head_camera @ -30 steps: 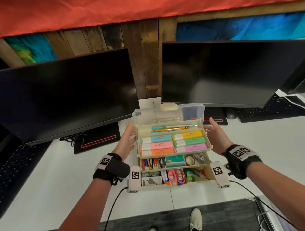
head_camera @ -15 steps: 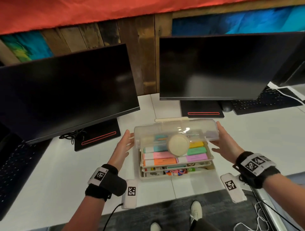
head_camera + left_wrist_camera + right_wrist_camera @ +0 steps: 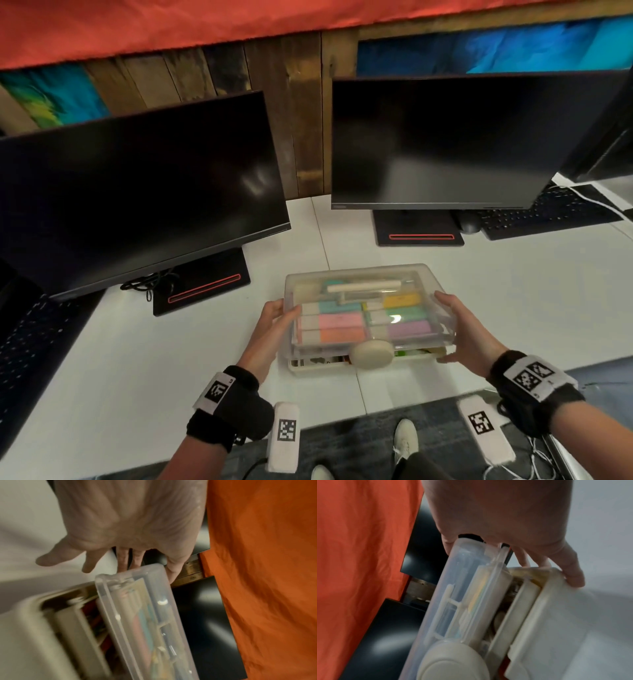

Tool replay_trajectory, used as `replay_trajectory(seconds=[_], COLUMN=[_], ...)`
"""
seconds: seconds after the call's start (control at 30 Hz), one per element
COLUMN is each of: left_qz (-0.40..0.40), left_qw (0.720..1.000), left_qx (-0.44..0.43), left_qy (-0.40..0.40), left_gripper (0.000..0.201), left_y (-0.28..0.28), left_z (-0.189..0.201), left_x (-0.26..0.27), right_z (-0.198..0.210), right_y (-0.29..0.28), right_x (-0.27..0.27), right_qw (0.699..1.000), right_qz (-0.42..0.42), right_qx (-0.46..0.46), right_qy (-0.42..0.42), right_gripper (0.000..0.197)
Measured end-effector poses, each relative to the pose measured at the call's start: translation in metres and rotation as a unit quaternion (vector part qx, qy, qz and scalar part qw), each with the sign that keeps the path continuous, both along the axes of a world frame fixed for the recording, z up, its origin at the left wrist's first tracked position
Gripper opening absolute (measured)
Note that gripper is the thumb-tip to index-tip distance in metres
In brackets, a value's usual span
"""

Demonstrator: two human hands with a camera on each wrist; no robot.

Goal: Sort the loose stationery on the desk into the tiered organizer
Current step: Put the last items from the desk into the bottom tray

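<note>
Closing In on a Stationery Box

Sitting at the far left of the white desk (image 3: pixel 85 359), a dark monitor (image 3: pixel 137 192) is tilting over its black stand (image 3: pixel 205 284), with a tangle of cable just beside the base. Nearer the middle, the left hand (image 3: pixel 270 329) is pressing against the left side of the clear lid (image 3: pixel 359 305), thumb lying over the lid's edge; in the left wrist view the fingers (image 3: pixel 123 559) are reaching straight past the lid's corner, not curling round it. The tiered organizer (image 3: pixel 363 366) is standing on the desk near the front edge, between both hands, its lid lying almost flat over the top tray, where pastel sticky-note pads (image 3: pixel 342 323) are showing through the plastic. A cream round latch (image 3: pixel 371 354) is hanging at the near edge of the lid, over the lower tiers. On the right, the right hand (image 3: pixel 466 332) is cupping the organizer's right end, fingers on the lid's side and thumb (image 3: pixel 573 574) resting against the cream base. Farther right, a second monitor (image 3: pixel 462 144) is facing the desk, with a black keyboard (image 3: pixel 548 216) lying near its stand.
</note>
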State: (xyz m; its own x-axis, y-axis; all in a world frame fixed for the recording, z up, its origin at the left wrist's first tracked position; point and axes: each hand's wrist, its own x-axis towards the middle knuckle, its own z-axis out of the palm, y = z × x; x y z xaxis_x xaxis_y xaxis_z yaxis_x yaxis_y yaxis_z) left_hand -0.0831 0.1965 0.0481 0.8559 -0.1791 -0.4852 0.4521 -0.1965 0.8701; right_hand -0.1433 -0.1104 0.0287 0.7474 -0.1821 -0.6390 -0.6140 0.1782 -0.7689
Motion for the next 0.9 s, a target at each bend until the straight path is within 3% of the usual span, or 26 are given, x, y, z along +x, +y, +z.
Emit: replay_trajectory(seconds=[0.2,0.47,0.6,0.8,0.9], left_qz=[0.026,0.036,0.032,0.030,0.066], left_qw=[0.996,0.991,0.992,0.999,0.996], left_qx=[-0.086,-0.119,-0.119,-0.036,0.056], left_qy=[0.019,0.044,0.037,0.006,-0.023], left_gripper=[0.039,0.056,0.056,0.056,0.061], left_y=[-0.004,0.001,-0.001,-0.010,-0.016], left_z=[-0.001,-0.022,-0.031,-0.034,-0.028], left_x=[0.017,0.045,0.049,0.057,0.064], right_z=[-0.004,-0.011,-0.016,-0.021,-0.019], right_y=[0.007,0.008,0.006,0.018,0.027], right_x=[0.033,0.067,0.074,0.075,0.067], right_qw=[1.000,0.998,0.994,0.992,0.993], right_qz=[-0.001,0.031,0.043,0.009,-0.077], right_qx=[-0.021,-0.057,-0.084,-0.101,-0.056], right_qy=[-0.008,-0.023,-0.045,-0.075,-0.073], right_gripper=[0.068,0.039,0.055,0.078,0.089])
